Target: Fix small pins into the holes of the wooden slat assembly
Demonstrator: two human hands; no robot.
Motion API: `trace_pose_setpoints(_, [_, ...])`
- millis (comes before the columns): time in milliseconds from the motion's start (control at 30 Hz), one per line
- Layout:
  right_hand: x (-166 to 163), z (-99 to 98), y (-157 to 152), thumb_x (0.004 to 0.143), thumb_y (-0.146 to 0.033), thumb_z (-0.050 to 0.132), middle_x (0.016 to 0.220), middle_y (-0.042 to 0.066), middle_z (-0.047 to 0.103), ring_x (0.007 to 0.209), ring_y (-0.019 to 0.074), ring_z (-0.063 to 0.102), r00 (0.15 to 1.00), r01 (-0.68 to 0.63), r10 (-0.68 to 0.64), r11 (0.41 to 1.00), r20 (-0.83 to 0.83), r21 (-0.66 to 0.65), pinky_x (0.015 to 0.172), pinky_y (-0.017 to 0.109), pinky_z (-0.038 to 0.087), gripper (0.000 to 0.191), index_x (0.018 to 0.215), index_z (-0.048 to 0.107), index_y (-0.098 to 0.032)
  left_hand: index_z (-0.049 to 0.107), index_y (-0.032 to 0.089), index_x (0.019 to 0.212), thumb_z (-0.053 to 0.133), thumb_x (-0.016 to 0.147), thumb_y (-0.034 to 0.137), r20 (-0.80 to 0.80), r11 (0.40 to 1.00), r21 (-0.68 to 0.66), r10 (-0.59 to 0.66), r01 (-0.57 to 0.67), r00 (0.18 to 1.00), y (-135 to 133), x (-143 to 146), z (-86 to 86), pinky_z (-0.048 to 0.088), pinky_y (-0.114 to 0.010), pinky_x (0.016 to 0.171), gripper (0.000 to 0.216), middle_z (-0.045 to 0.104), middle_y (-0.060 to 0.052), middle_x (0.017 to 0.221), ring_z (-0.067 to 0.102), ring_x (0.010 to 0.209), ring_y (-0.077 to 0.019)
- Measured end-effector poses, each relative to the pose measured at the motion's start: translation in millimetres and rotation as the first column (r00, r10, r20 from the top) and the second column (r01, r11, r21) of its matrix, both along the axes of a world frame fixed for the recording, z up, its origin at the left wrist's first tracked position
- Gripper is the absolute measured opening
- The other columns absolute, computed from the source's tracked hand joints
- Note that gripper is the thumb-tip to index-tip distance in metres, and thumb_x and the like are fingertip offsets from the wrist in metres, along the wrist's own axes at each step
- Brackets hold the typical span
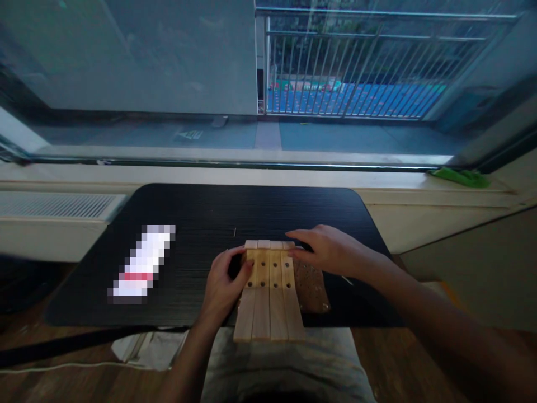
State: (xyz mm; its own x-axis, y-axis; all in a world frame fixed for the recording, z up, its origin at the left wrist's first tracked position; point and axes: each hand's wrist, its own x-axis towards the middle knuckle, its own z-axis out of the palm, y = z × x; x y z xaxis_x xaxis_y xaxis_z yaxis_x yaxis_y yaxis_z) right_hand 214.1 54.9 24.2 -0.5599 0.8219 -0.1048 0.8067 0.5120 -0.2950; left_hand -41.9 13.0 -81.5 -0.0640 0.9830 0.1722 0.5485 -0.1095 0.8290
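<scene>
Pale wooden slats (269,316) lie side by side under a yellowish wooden block (269,274) that has two rows of round holes. Their near ends overhang the table's front edge, above my lap. With its thumb on top and its fingers at the left side, my left hand (224,282) grips the block. My right hand (325,249) is at the far right corner, its thumb tip at the wood near a hole and its index finger stretched out beyond. That hole shows something greyish, too small to name. A brown speckled slab (312,288) lies partly hidden beneath the wood.
The black table (201,210) stands by a window sill (251,175). A blurred-out bright rectangle (145,260) lies at its left. Thin metal pieces like nails lie beyond the block (235,232) and right of the slab (347,280). A green cloth-like thing (461,177) rests on the sill.
</scene>
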Motion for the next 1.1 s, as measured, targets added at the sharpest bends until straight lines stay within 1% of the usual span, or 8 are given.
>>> trace_pose_setpoints(167, [-4.2, 0.5, 1.3, 0.099, -0.035, 0.052, 0.079, 0.006, 0.075, 0.063, 0.0154, 0.059, 0.999, -0.032, 0.032, 0.999, 0.001, -0.029, 0.059, 0.031, 0.026, 0.028, 0.103, 0.074, -0.019, 0.071, 0.022, 0.106, 0.064, 0.084, 0.046, 0.003, 1.0, 0.002, -0.004, 0.004, 1.0, 0.0, 0.4, 0.1, 0.052, -0.046, 0.098, 0.032, 0.075, -0.008, 0.105, 0.067, 0.104, -0.0274])
trace_pose_setpoints(267, [-4.9, 2.2, 1.9, 0.1, -0.034, 0.051, 0.076, 0.005, 0.072, 0.061, 0.0142, 0.056, 0.999, -0.037, 0.038, 0.999, 0.023, -0.023, 0.058, 0.032, 0.022, 0.026, 0.098, 0.073, -0.019, 0.071, 0.023, 0.105, 0.064, 0.084, 0.046, 0.001, 1.0, 0.003, 0.0, 0.0, 1.0, 0.2, 0.8, 0.6, 0.052, -0.046, 0.097, 0.033, 0.075, -0.008, 0.103, 0.067, 0.103, -0.0274])
trace_pose_setpoints(533, [-4.8, 5.0, -1.3, 0.1, -0.034, 0.05, 0.072, 0.003, 0.068, 0.058, 0.0134, 0.052, 0.998, -0.04, 0.04, 0.999, 0.053, -0.015, 0.058, 0.032, 0.021, 0.026, 0.099, 0.071, -0.019, 0.071, 0.023, 0.106, 0.064, 0.085, 0.045, 0.005, 1.0, -0.008, -0.005, 0.005, 1.0, 0.6, -0.5, -0.4, 0.051, -0.047, 0.1, 0.032, 0.075, -0.008, 0.107, 0.066, 0.107, -0.0277])
trace_pose_setpoints(733, [-7.0, 10.0, -4.4, 0.101, -0.034, 0.05, 0.07, 0.003, 0.067, 0.056, 0.0133, 0.05, 0.995, -0.058, 0.06, 0.998, 0.074, -0.026, 0.056, 0.032, 0.02, 0.025, 0.095, 0.069, -0.018, 0.071, 0.022, 0.105, 0.063, 0.085, 0.045, -0.009, 1.0, 0.013, -0.022, 0.022, 1.0, 0.4, 0.6, 2.1, 0.052, -0.047, 0.099, 0.031, 0.075, -0.009, 0.106, 0.067, 0.106, -0.0283])
trace_pose_setpoints(1000, [-6.8, 5.1, -2.4, 0.101, -0.033, 0.051, 0.074, 0.004, 0.072, 0.059, 0.0143, 0.058, 0.996, -0.052, 0.052, 0.999, 0.079, -0.003, 0.057, 0.032, 0.021, 0.025, 0.096, 0.071, -0.02, 0.072, 0.023, 0.104, 0.064, 0.084, 0.048, -0.002, 1.0, 0.01, -0.007, 0.007, 1.0, 0.0, 0.5, 0.4, 0.051, -0.046, 0.1, 0.033, 0.075, -0.008, 0.106, 0.066, 0.106, -0.0284])
trace_pose_setpoints(1067, [-5.7, 4.2, -2.7, 0.101, -0.035, 0.052, 0.078, 0.005, 0.074, 0.063, 0.0156, 0.061, 0.996, -0.049, 0.049, 0.999, 0.075, -0.006, 0.057, 0.031, 0.023, 0.025, 0.101, 0.072, -0.02, 0.072, 0.023, 0.105, 0.063, 0.084, 0.047, -0.006, 1.0, 0.009, -0.008, 0.008, 1.0, 0.1, 0.5, -0.9, 0.051, -0.046, 0.099, 0.033, 0.075, -0.008, 0.105, 0.066, 0.106, -0.0281])
trace_pose_setpoints(1100, [-4.9, 3.6, -3.1, 0.1, -0.037, 0.054, 0.081, 0.006, 0.076, 0.065, 0.0168, 0.063, 0.996, -0.04, 0.04, 0.999, 0.074, -0.002, 0.058, 0.031, 0.025, 0.026, 0.107, 0.073, -0.02, 0.072, 0.023, 0.105, 0.063, 0.084, 0.047, -0.007, 1.0, 0.007, -0.01, 0.01, 1.0, 0.2, 0.5, -1.5, 0.052, -0.045, 0.098, 0.033, 0.075, -0.008, 0.105, 0.066, 0.105, -0.028])
